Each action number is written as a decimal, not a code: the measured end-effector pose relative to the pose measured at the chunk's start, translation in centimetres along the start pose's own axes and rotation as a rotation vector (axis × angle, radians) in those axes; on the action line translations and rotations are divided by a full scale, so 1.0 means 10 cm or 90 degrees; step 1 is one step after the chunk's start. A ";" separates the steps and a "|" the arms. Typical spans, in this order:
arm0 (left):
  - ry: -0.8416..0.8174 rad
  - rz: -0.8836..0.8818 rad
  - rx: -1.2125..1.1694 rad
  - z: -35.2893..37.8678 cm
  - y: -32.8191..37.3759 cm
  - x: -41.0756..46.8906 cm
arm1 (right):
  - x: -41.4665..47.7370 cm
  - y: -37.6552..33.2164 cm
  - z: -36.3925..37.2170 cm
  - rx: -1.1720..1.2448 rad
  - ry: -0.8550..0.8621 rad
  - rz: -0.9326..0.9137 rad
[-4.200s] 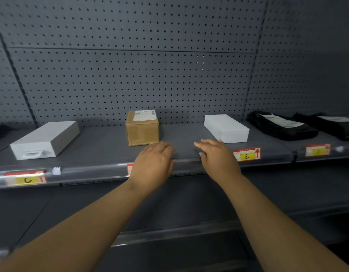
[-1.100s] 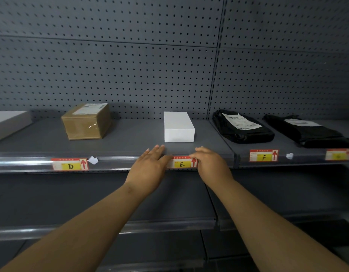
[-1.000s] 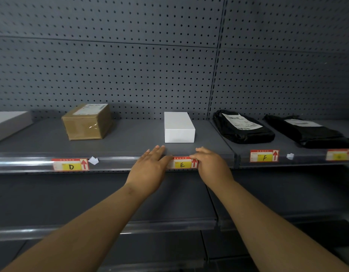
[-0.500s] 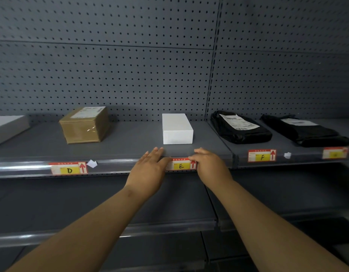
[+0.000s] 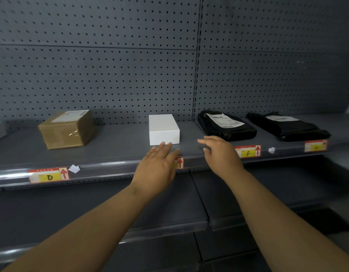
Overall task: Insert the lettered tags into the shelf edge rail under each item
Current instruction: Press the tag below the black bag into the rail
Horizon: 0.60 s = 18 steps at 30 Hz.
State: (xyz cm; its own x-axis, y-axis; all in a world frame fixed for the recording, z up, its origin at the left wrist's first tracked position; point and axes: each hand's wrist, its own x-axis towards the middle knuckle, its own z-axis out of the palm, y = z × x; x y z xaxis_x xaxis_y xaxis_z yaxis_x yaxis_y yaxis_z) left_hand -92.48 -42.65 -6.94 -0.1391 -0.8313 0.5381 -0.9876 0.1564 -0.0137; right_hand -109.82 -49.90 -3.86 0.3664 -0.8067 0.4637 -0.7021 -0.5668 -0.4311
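D tag (image 5: 49, 175), red up-arrow, on shelf rail (image 5: 110, 169); F tag (image 5: 247, 151), same arrow, further right.

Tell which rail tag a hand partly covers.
The tag under the white box, between the D tag and F tag: the left hand hides its letter, leaving only its red arrow.

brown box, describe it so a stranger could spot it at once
On the shelf below the grey pegboard wall, the brown box sits above the D tag, left of the white box. It alone is tan cardboard; its neighbours are white or black.
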 end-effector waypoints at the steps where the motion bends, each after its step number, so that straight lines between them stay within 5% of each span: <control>1: 0.006 0.008 -0.001 0.01 0.08 0.06 | 0.01 0.06 -0.05 -0.006 -0.002 0.003; 18: -0.034 -0.005 -0.013 0.57 1.28 1.07 | 0.38 1.28 -0.76 -0.210 -0.182 0.093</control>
State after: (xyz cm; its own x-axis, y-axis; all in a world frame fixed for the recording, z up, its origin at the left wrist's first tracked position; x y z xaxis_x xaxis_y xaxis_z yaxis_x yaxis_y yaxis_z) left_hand -106.99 -52.60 -6.11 -0.1360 -0.8597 0.4923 -0.9870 0.1605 0.0076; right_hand -122.06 -58.97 -1.75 0.3700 -0.9143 0.1646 -0.8989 -0.3971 -0.1853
